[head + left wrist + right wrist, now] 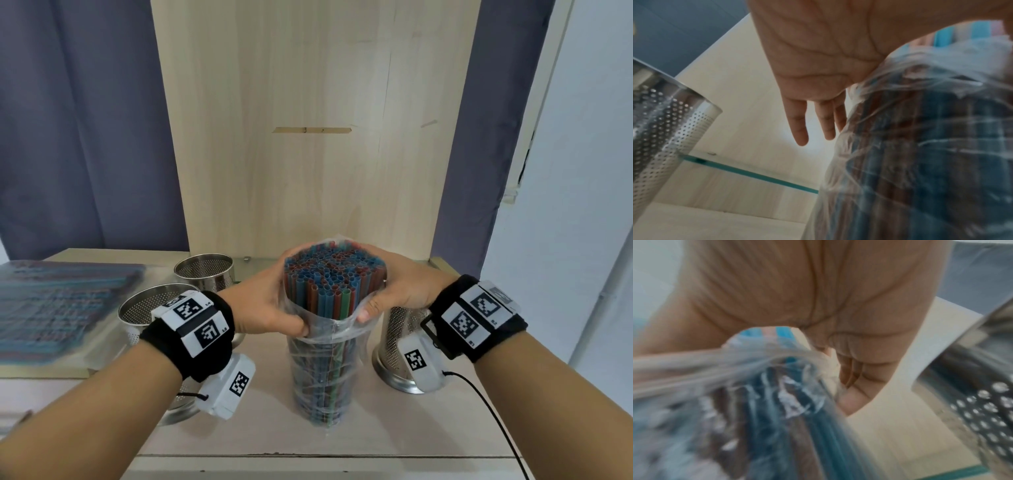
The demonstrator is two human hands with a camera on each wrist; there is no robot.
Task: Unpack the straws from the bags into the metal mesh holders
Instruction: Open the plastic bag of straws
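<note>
A thick bundle of red, blue and green straws stands upright on the shelf inside a clear plastic bag. The bag's mouth is pushed down below the straw tops. My left hand grips the bag's rim on the left, thumb at the front. My right hand grips the rim on the right. In the left wrist view, three fingers hang straight beside the bag. The blurred right wrist view has fingers curled onto crumpled plastic.
Three perforated metal holders stand empty: back left, near left partly under my left wrist, and right behind my right wrist. Another flat bag of straws lies at far left. A wooden panel rises behind.
</note>
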